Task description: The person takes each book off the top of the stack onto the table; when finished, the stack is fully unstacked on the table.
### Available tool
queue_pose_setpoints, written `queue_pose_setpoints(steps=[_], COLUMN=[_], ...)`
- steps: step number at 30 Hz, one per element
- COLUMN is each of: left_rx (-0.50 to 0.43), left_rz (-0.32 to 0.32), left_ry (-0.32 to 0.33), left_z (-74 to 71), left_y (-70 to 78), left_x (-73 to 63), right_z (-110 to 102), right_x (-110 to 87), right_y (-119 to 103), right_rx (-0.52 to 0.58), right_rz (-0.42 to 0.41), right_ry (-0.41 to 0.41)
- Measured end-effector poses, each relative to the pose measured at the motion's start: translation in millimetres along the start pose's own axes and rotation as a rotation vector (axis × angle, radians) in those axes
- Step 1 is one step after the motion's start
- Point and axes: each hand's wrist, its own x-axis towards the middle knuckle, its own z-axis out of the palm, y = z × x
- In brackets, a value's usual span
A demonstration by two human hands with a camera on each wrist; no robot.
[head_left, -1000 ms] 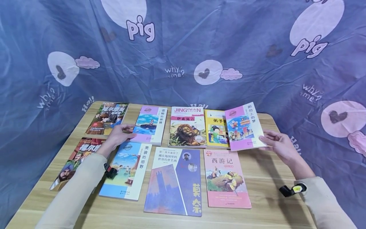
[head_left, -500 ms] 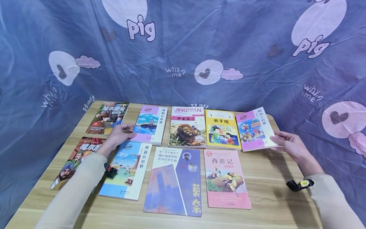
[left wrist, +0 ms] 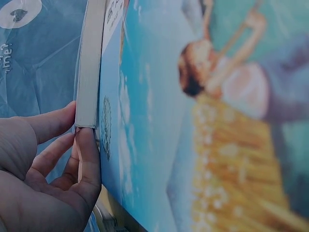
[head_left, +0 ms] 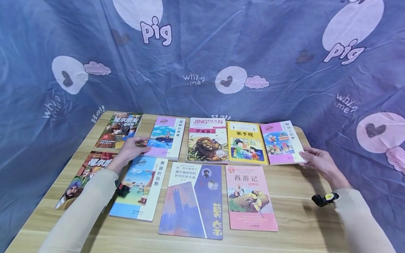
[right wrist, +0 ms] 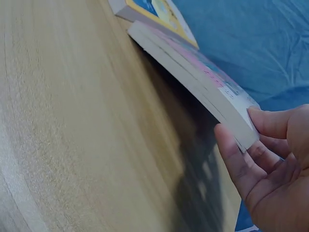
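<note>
In the head view my left hand [head_left: 131, 151] pinches the lower left edge of a pink-and-white paperback book [head_left: 162, 133] in the back row. Its thumb and fingers meet at that book's page block [left wrist: 90, 63] in the left wrist view. On the right, my right hand [head_left: 321, 163] pinches the right edge of another pink-and-white book [head_left: 278, 140] with balloons on its cover. The right wrist view shows this book [right wrist: 203, 84] tilted, its held side above the table over a shadow. Its far side lies beside the yellow book [head_left: 246, 142].
Between them sits a lion-cover book [head_left: 207, 140]. A blue-bordered book [head_left: 139, 189], a purple book [head_left: 191, 200] and a pink book [head_left: 251, 196] form the front row. Two comics [head_left: 118, 130] lie left. A blue printed cloth [head_left: 202, 52] hangs behind the wooden table [head_left: 303, 218].
My right hand has carried the balloon-cover book rightward and lowered it, uncovering the yellow book and straightening the held one. The left hand keeps its place.
</note>
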Motion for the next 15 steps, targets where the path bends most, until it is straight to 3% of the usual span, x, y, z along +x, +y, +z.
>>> queue_pose_setpoints(steps=[4, 9, 11, 15], left_rx=[0.003, 0.001, 0.001, 0.01], left_rz=[0.001, 0.01, 0.011, 0.009], left_ry=[-0.001, 0.0, 0.002, 0.007], left_z=[0.3, 0.2, 0.0, -0.6], left_y=[0.2, 0.3, 0.6, 0.6], left_x=[-0.3, -1.1, -1.7, -1.9], right_z=[-2, -1, 1, 11], right_x=[4.9, 4.6, 3.1, 0.0], right_y=[5, 11, 11, 9], right_rx=[-0.036, -0.298, -0.402, -0.502], right_rz=[0.04, 0.05, 0.045, 0.02], right_ry=[0.038, 0.113, 0.17, 0.336])
